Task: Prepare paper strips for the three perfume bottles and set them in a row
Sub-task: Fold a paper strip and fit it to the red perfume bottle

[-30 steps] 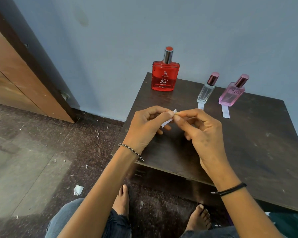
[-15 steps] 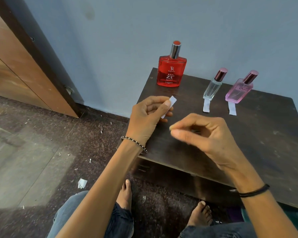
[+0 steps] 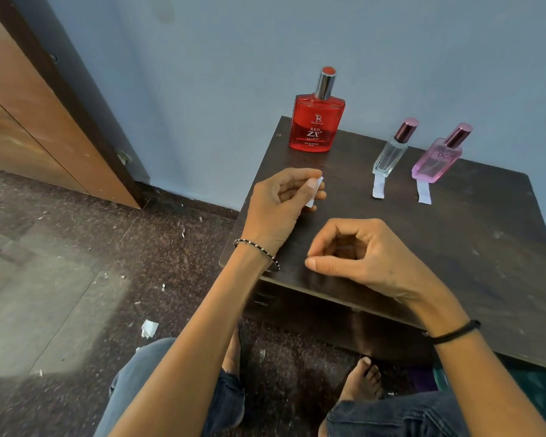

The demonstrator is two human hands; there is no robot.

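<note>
Paper strip partly hidden behind thumb of left hand, contents of curled right hand unclear, table cut off at right edge

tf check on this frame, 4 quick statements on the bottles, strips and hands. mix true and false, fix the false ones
1. The left hand pinches a paper strip. True.
2. A strip already lies in front of the red bottle. False: none lies there; only the clear bottle's strip and the pink bottle's strip are laid down.
3. The pink bottle is the farthest right of the three in the head view. True.
4. The clear bottle lies on the floor. False: it stands on the table, between the red bottle and the pink bottle.
</note>
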